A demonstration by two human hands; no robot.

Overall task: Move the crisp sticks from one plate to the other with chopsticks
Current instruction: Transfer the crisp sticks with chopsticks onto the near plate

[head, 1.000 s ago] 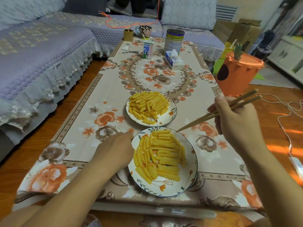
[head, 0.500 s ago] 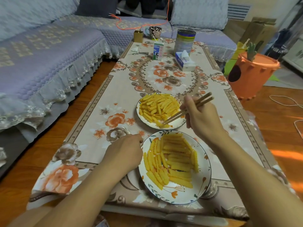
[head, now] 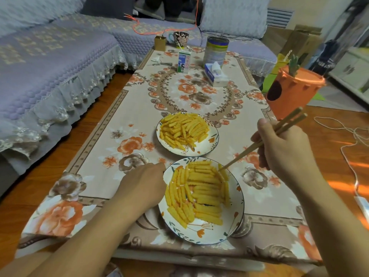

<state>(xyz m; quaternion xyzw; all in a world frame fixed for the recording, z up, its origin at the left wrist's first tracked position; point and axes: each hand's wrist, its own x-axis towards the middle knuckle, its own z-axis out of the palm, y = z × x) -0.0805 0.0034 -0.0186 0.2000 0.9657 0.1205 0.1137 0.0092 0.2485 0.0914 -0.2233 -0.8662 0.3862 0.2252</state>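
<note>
Two white patterned plates stand on the floral tablecloth. The far plate (head: 211, 145) carries a loose heap of yellow crisp sticks (head: 183, 129). On the near plate (head: 234, 218) the crisp sticks (head: 201, 191) lie in neat rows. My right hand (head: 283, 145) grips a pair of wooden chopsticks (head: 251, 147); their tips pinch one crisp stick (head: 223, 172) at the near plate's upper right edge. My left hand (head: 144, 182) rests against the near plate's left rim, fingers curled; whether it grips the rim is hidden.
A milk carton (head: 184, 61), a tin can (head: 216, 50), a tissue box (head: 215, 74), a mug (head: 180, 38) and a small brown box (head: 160, 43) stand at the table's far end. An orange carrot-shaped bin (head: 291, 92) stands right of the table, a grey sofa (head: 50, 62) on the left.
My right hand went from the far plate, where the chopstick tips were in the heap, back to the near plate with a crisp stick. My left hand stayed at the rim.
</note>
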